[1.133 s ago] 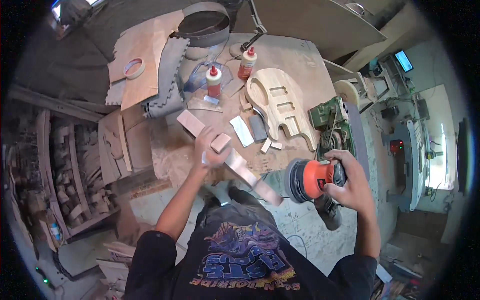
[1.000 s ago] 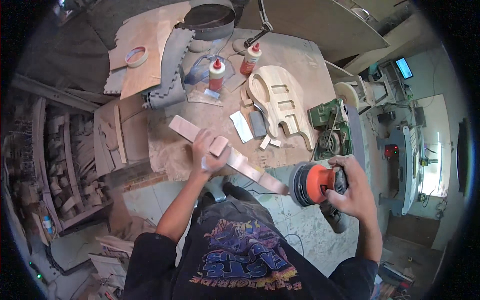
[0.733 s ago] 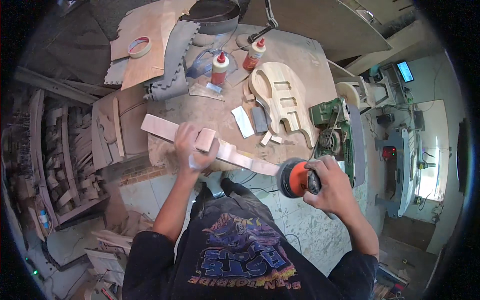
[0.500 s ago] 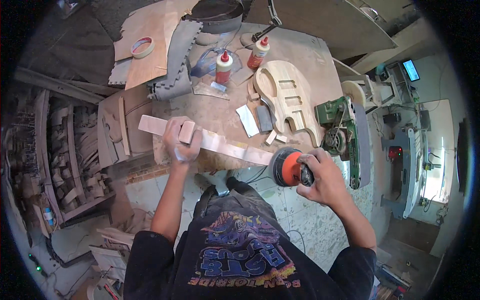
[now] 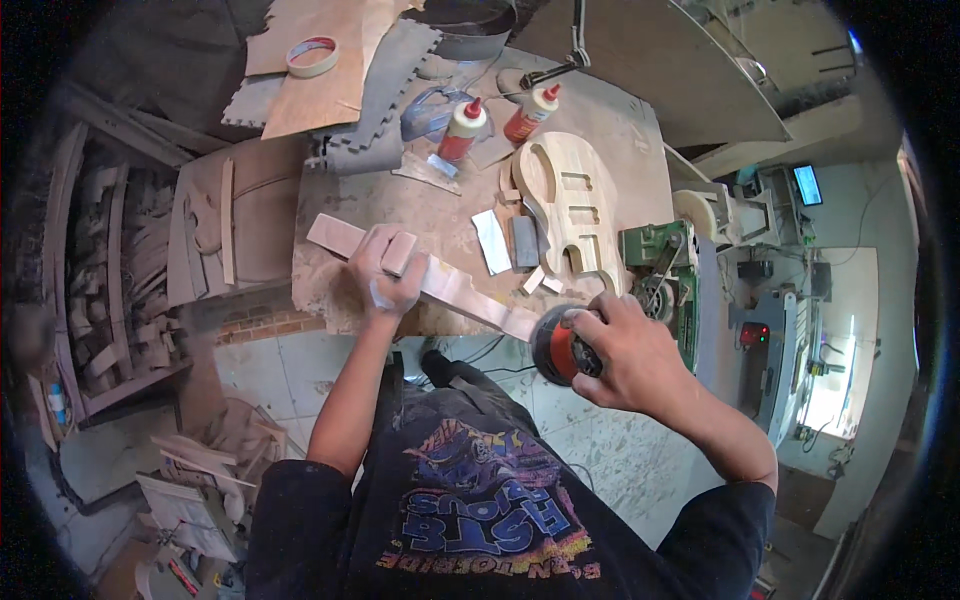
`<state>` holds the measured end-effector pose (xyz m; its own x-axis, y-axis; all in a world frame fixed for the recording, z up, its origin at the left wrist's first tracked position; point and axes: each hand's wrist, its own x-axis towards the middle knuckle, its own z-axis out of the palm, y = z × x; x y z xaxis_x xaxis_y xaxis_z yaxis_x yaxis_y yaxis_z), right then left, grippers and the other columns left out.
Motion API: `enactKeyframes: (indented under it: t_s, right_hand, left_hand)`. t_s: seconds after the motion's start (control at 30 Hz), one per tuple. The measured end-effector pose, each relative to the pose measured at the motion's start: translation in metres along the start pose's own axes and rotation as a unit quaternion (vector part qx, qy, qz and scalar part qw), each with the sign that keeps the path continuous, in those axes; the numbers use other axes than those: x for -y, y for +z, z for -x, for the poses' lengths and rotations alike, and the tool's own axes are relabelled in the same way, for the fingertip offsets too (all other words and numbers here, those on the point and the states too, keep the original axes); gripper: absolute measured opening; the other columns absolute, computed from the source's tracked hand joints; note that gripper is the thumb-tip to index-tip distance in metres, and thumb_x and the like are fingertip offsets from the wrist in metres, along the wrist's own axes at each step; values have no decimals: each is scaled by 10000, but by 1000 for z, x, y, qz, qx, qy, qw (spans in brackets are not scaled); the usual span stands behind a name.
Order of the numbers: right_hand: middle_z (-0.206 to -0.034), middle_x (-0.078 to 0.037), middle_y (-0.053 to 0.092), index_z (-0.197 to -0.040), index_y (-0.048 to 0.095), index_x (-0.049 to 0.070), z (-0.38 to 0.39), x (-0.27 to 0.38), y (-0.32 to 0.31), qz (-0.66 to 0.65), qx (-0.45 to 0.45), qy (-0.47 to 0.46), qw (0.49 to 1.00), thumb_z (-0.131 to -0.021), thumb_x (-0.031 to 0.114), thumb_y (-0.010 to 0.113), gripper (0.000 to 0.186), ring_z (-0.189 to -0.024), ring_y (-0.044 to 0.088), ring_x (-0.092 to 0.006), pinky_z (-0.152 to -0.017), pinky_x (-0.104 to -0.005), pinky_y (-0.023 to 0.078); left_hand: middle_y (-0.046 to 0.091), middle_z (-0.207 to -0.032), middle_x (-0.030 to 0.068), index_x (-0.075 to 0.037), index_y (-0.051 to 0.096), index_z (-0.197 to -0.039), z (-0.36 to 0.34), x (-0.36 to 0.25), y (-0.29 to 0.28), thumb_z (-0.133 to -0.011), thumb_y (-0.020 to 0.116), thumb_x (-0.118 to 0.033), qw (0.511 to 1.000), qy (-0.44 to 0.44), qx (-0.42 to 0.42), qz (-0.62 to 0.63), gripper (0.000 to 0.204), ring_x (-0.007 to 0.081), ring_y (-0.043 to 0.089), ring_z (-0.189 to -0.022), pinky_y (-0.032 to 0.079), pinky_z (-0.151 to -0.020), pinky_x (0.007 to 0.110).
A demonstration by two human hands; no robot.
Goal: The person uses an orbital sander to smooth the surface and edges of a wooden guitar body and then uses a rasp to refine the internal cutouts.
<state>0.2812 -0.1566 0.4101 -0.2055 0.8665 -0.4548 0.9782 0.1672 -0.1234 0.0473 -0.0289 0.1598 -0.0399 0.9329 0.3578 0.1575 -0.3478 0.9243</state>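
My left hand [image 5: 372, 263] is closed around a long, pale guitar neck blank [image 5: 458, 290] near its left end. A small rounded wooden block [image 5: 399, 254] shows at the same hand; whether it is part of the neck I cannot tell. My right hand [image 5: 632, 350] grips an orange and black orbital sander [image 5: 562, 345], its round pad turned on edge against the neck's right end. The neck slants down to the right over the table's front edge. Beyond it lies a light wooden guitar body [image 5: 575, 200] with routed cavities.
On the wooden table [image 5: 440, 225] are two glue bottles [image 5: 463, 130] with red caps, a white paper sheet [image 5: 491, 242] and a grey block [image 5: 524, 240]. A green belt sander [image 5: 655, 250] stands right. A tape roll [image 5: 312, 57] lies on boards at the back left.
The view has shifted a little. My left hand and the neck sit farther right in it, and the sander has tilted, its pad now more on edge at the neck's end.
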Motion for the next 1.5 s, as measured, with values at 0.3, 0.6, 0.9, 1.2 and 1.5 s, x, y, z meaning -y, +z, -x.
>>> enactKeyframes:
  t_s: [0.3, 0.6, 0.9, 1.2, 1.5]
  right_hand:
    - [-1178, -155, 545, -1282, 579, 127, -25, 26, 3, 49, 19, -41, 998, -692, 295, 865, 677, -1075, 589, -381, -799, -488, 574]
    - [-1163, -154, 553, -1292, 587, 134, -27, 34, 4, 59, 17, -53, 997, -673, 296, 870, 699, -1064, 594, -375, -806, -482, 575]
    - [-1137, -149, 559, -1246, 605, 131, -28, 40, 5, 73, 20, -44, 996, -666, 291, 869, 657, -1052, 599, -370, -795, -480, 577]
    - [-1152, -154, 575, -1253, 607, 122, -27, 42, 5, 90, 28, -32, 995, -668, 298, 870, 665, -1066, 594, -378, -815, -483, 573]
    - [-1154, -155, 572, -1258, 602, 115, -30, 45, 3, 95, 26, -31, 995, -672, 305, 864, 669, -1070, 591, -375, -814, -480, 579]
  left_hand:
    - [661, -841, 141, -19, 671, -864, -3, -9, -1, -683, 743, -169, 1000, 19, -19, 9, 245, 333, 643, -759, 524, -715, 399]
    - [655, -827, 146, -7, 662, -865, -3, -4, -8, -669, 744, -189, 999, 19, -14, 22, 280, 327, 641, -748, 527, -716, 389]
    - [668, -845, 151, -26, 702, -851, -1, -6, -12, -681, 723, -230, 999, 13, -14, 27, 267, 376, 643, -781, 531, -726, 445]
    - [674, -854, 147, -34, 710, -833, 0, -8, -11, -670, 717, -226, 999, 17, -20, 40, 252, 369, 652, -792, 536, -730, 435]
    - [674, -848, 144, -37, 713, -849, -2, -7, -10, -675, 715, -225, 999, 15, -12, 36, 257, 365, 649, -783, 536, -719, 437]
